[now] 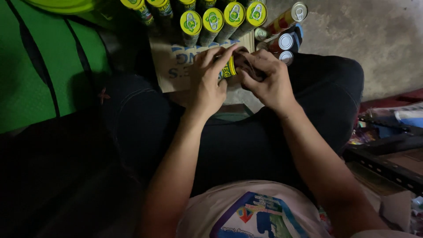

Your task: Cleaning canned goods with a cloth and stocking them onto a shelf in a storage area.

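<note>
Just below the row of yellow-lidded cans (pixel 222 17), left hand (pixel 207 81) clamps one can (pixel 228 69); right hand (pixel 269 79) pinches a dark cloth (pixel 246 64) against it. Best turn the can steadily while rubbing.

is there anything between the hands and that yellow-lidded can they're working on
Nothing visible. The left hand grips the can directly, and the right hand presses a dark cloth against it. The cloth is the only thing between the right hand's grip and the can.
</note>
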